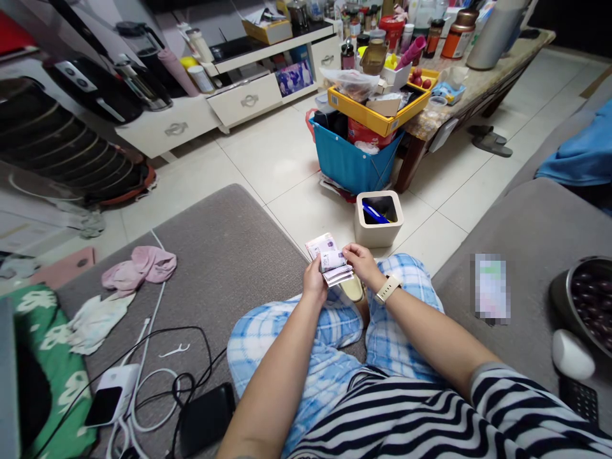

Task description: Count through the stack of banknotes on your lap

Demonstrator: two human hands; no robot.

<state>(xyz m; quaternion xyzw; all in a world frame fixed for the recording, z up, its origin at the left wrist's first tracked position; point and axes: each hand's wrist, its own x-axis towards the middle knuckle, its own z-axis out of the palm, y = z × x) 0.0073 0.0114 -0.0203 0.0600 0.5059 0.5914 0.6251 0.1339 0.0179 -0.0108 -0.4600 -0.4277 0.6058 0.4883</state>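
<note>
Grey upholstery (224, 236) spreads across the near part of the room, above a pale tiled floor (287, 153). At far left, a green patterned cloth (48, 357) is partly covered by a grey object (7, 382) that the picture's edge cuts off, so I cannot tell what it is. Next come a crumpled pink cloth (138, 268) and a white device (115, 389) among tangled cables (157, 395), whose ends are hard to trace. Beside the left forearm lies a flat black item (208, 417), its use unclear.

Above the lap, the left hand (314, 280) grips folded banknotes (333, 260), its palm hidden; their number cannot be counted. The right hand (362, 260), narrowed to a pinch, holds the notes' right edge, its fingertips partly obscured. Beneath them, a yellowish thing (352, 289) shows only in part.

Just beyond stands a beige bin (375, 238); something blue (375, 212) inside is only partly visible. Further right, pixelation masks a rectangular item (492, 287), and the frame crops a pot (564, 296) of dark round fruit (595, 296).
</note>
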